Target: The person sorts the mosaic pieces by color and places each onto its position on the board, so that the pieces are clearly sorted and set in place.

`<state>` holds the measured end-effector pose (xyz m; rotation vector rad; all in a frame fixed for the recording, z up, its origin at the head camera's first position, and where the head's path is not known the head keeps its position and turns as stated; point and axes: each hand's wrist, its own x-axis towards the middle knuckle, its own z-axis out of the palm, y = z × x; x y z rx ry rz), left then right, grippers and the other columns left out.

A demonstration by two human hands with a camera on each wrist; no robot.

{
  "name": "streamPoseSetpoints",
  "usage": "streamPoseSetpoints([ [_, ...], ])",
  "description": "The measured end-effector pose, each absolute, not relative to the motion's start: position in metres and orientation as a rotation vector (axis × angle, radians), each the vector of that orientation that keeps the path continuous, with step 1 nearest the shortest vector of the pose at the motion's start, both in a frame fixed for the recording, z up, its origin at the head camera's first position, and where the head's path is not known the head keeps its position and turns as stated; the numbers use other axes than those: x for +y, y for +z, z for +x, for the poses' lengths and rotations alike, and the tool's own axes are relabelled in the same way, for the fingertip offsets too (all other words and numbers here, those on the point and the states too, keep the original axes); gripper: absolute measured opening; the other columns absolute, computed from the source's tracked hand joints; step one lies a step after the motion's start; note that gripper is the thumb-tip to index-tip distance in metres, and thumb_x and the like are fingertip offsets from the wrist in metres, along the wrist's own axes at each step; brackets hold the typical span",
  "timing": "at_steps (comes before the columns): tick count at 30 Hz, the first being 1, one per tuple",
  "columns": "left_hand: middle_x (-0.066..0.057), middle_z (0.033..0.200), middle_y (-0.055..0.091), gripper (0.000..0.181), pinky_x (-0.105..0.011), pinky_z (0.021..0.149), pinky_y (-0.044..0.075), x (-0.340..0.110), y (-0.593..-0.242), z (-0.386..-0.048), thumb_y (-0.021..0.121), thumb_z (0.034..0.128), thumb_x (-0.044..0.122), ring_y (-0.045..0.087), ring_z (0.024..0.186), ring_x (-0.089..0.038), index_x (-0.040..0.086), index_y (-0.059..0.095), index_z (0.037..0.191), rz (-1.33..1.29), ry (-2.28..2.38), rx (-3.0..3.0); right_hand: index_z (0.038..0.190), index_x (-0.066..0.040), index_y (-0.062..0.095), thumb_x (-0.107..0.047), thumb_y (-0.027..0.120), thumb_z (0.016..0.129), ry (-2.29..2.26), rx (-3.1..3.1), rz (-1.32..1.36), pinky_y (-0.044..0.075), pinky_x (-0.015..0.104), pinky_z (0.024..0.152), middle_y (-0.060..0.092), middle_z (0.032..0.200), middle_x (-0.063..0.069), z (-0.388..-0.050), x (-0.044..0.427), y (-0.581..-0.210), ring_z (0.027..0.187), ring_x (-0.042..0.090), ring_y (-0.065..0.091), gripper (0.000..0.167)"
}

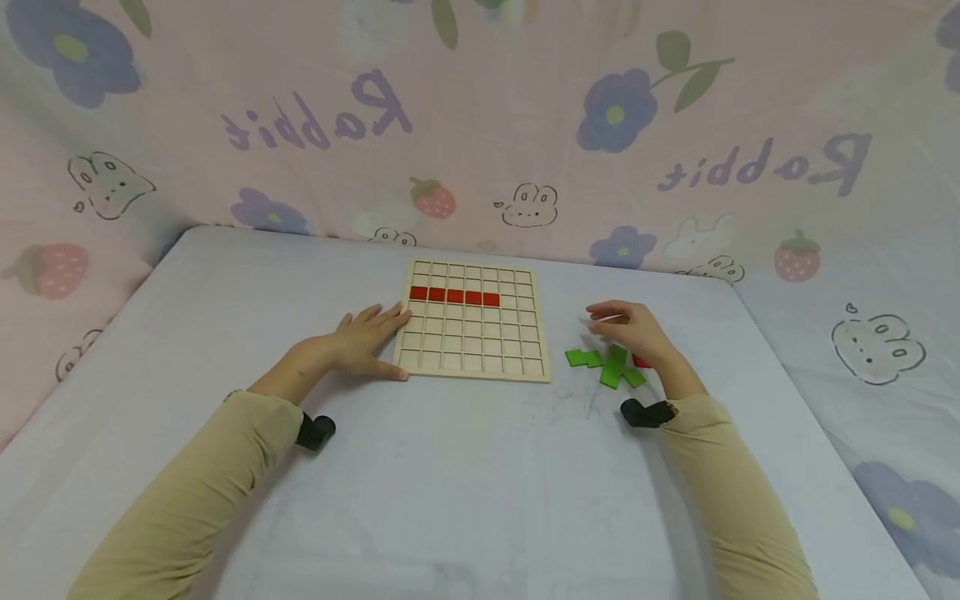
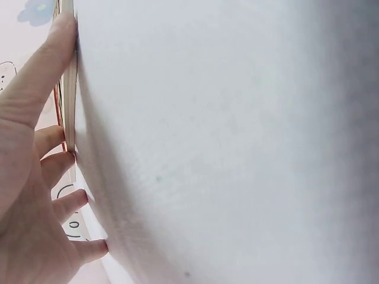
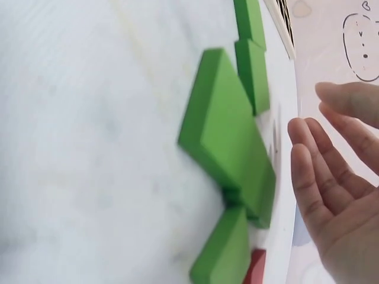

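A pale wooden grid board [image 1: 472,377] lies on the table, with several red square tiles [image 1: 455,296] in a row in its cells. My left hand [image 1: 363,342] rests with spread, straight fingers at the board's left side. In the left wrist view, its thumb [image 2: 41,71] and some fingertips touch the board edge [image 2: 70,89]. My right hand [image 1: 630,327] hovers just beyond several green tiles [image 1: 613,367] right of the board. Its fingers are loosely bent, and the right wrist view shows nothing between thumb and fingers [image 3: 323,177]. A red tile [image 1: 642,361] is partly hidden under that hand.
The white table [image 1: 465,500] runs back to a patterned cloth [image 1: 480,125] with flowers, rabbits and strawberries, which also hangs at both sides. A dark wrist camera [image 1: 317,432] is on the left wrist and another dark one [image 1: 647,413] on the right.
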<state>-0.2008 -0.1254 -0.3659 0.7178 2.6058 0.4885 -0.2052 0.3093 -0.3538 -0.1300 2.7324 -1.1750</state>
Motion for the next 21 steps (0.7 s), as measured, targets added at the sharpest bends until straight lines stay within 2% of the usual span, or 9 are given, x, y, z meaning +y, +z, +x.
streamPoseSetpoints([
  [5, -0.016, 0.161, 0.004, 0.100, -0.069, 0.111, 0.001, -0.125, -0.365, -0.201, 0.069, 0.0833, 0.050, -0.001, 0.146, -0.045, 0.007, 0.013, 0.154, 0.719, 0.489, 2.603, 0.132, -0.003, 0.056, -0.025, 0.063, 0.093, -1.145, 2.755, -0.125, 0.048, 0.029, 0.088, 0.056, 0.135, 0.018, -0.204, 0.318, -0.356, 0.114, 0.029, 0.059, 0.045],
  [9, -0.016, 0.161, 0.003, 0.100, -0.069, 0.111, 0.000, -0.126, -0.365, -0.201, 0.068, 0.0836, 0.050, -0.001, 0.145, -0.045, 0.007, 0.013, 0.154, 0.717, 0.489, 2.601, 0.131, -0.004, 0.056, -0.025, 0.064, 0.093, -1.140, 2.767, -0.121, 0.047, 0.018, 0.080, 0.057, 0.133, 0.018, -0.202, 0.326, -0.357, 0.101, 0.010, 0.062, 0.044],
  [13, -0.016, 0.161, 0.003, 0.099, -0.069, 0.111, 0.000, -0.125, -0.364, -0.200, 0.069, 0.0839, 0.049, -0.001, 0.146, -0.045, 0.008, 0.013, 0.154, 0.717, 0.485, 2.601, 0.132, -0.003, 0.056, -0.025, 0.063, 0.093, -1.130, 2.778, -0.105, 0.046, 0.014, 0.078, 0.057, 0.133, 0.019, -0.198, 0.334, -0.356, 0.089, -0.007, 0.056, 0.045],
  [21, -0.016, 0.161, 0.003, 0.099, -0.069, 0.111, 0.000, -0.126, -0.364, -0.200, 0.069, 0.0839, 0.049, 0.000, 0.145, -0.045, 0.007, 0.013, 0.154, 0.716, 0.484, 2.602, 0.134, -0.003, 0.054, -0.029, 0.062, 0.094, -1.111, 2.783, -0.054, 0.045, 0.013, 0.080, 0.055, 0.136, 0.019, -0.190, 0.345, -0.356, 0.088, -0.011, 0.053, 0.049],
])
